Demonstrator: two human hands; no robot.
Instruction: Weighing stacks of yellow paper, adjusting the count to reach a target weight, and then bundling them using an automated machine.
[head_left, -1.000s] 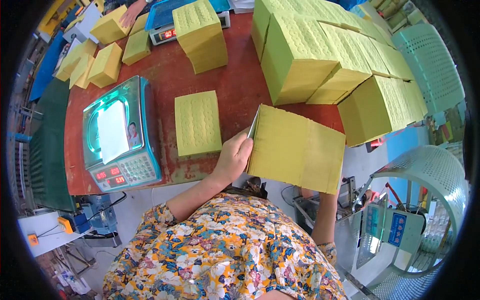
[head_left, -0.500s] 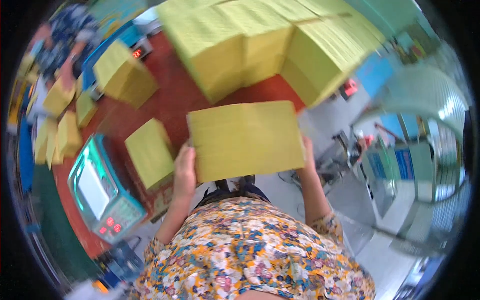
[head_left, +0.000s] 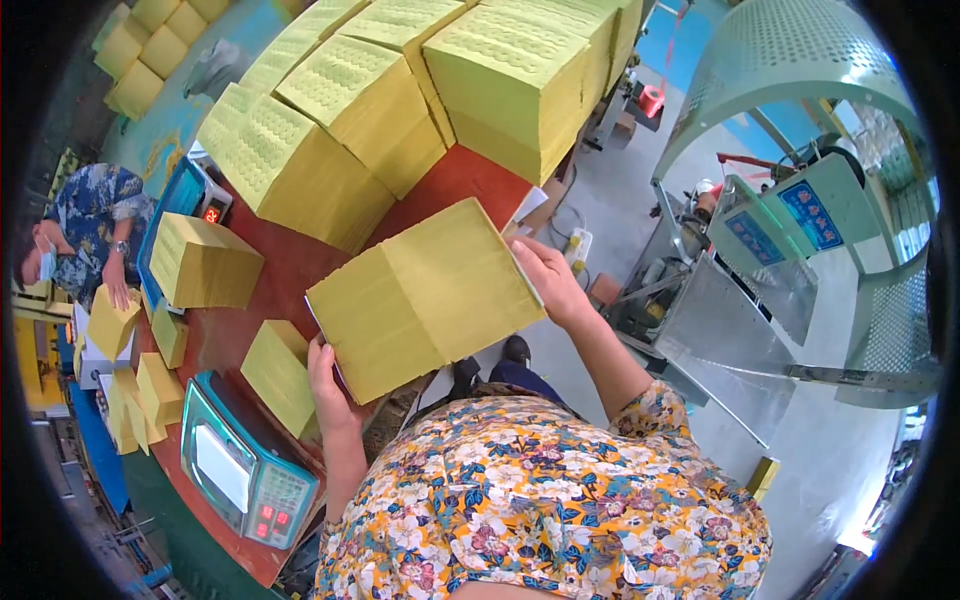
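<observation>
A thick block of yellow paper is held up in front of me, tilted so its right end is farther away. My left hand grips its lower left edge, and my right hand is closed on its right edge. Most of the fingers are hidden behind the block. Just left of my left hand, a smaller yellow block stands on the red table. Beyond the held block, tall stacks of yellow paper with wavy top faces stand on the table.
A teal digital scale sits at the near left. Farther along stand another yellow block and a second scale. A co-worker touches yellow blocks at far left. At right is a machine with a curved perforated guard.
The held block has turned anticlockwise, its right end going up and away. My view has swung right, so the table and stacks sit differently. Both hands keep their hold.
</observation>
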